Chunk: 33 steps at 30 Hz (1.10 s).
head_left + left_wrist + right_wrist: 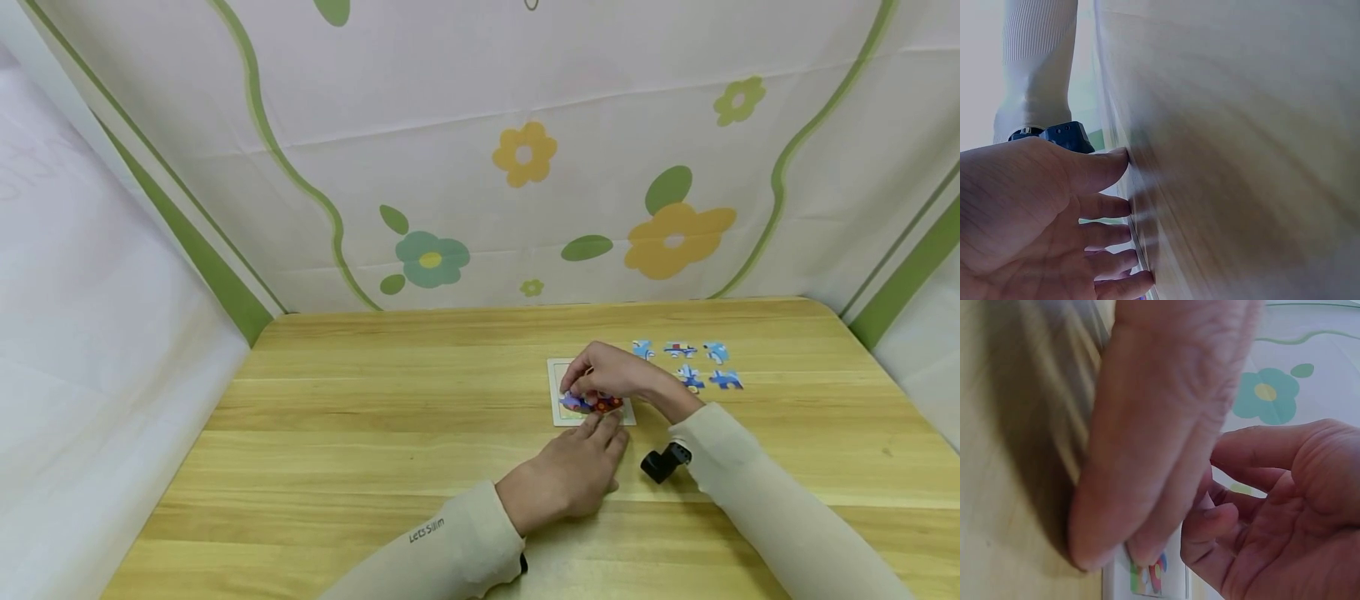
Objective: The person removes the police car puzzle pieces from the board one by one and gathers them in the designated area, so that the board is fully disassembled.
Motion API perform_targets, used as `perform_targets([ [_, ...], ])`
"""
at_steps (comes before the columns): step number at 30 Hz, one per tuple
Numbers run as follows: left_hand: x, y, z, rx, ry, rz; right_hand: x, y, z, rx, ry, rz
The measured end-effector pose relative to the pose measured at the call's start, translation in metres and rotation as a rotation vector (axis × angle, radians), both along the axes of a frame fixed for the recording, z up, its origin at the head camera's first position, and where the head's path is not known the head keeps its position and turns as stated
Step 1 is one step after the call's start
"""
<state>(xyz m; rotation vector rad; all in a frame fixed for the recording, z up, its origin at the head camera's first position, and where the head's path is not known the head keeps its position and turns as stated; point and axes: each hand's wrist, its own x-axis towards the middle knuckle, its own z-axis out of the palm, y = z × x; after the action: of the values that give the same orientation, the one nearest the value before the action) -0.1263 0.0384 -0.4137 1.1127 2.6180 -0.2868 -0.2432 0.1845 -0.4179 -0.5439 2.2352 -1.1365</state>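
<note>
A small square jigsaw tray (555, 367) with a pale frame lies on the table, partly filled with colourful pieces. Over it is my right hand (611, 372), with thumb and fingers curled together at a purple-blue puzzle piece (573, 402) on the left of the picture; in the right wrist view (1285, 512) the fingertips are mostly hidden. My left hand (577, 467) rests at the tray's near edge with straight fingers (1110, 236). Red pieces (609, 404) show between the hands. In the right wrist view the left fingers (1141, 444) block much of the tray.
Several loose blue puzzle pieces (726, 380) lie right of the tray, some beside the right wrist. A black wrist camera (664, 462) hangs under the right cuff. The wooden table (375, 417) ends at a flowered cloth (480, 208) behind.
</note>
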Motion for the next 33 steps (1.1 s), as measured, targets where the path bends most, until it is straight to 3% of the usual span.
perform_targets([
  [10, 0.0, 0.0, 0.0, -0.013, 0.009, -0.007, -0.002, 0.001, -0.004, -0.022, 0.028, 0.054],
  [17, 0.0, 0.0, 0.0, -0.005, 0.014, -0.004, -0.001, 0.0, -0.002, -0.041, 0.033, 0.043],
  [23, 0.0, 0.001, -0.001, 0.001, 0.002, 0.009, -0.002, 0.007, 0.003, -0.061, 0.055, -0.02],
  [33, 0.0, 0.0, 0.0, -0.004, 0.016, 0.006, -0.004, 0.028, 0.011, -0.004, 0.093, -0.145],
])
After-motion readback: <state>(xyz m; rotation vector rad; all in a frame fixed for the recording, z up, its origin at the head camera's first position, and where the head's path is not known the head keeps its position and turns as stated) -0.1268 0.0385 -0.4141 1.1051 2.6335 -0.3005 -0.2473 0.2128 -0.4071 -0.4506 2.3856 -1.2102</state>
